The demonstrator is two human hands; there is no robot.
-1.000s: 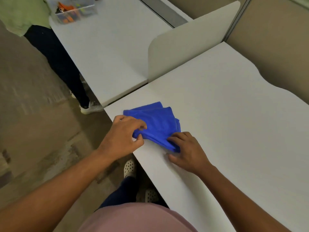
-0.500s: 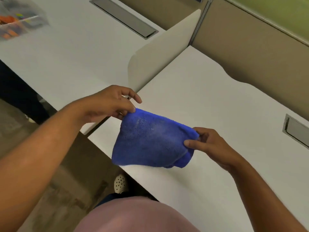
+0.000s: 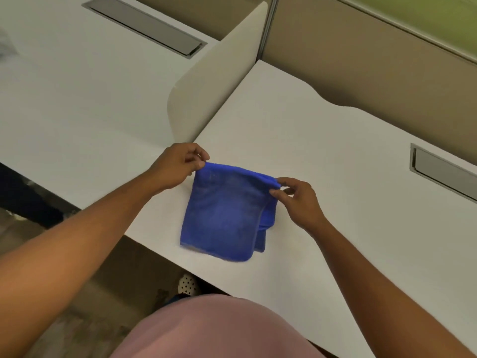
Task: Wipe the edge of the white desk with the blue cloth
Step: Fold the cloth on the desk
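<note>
Blue cloth held up by its top corners over the white desk, near the front edge: left hand and right hand each pinched on a corner. Folded, soft, limp, light by the look. Probably best bunched into one palm for wiping.

Cream divider panel, grey cable tray, neighbouring desk.

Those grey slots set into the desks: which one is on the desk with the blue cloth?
The grey slot at the far right, on the white desk under the blue cloth. The other slot lies beyond the divider.
</note>
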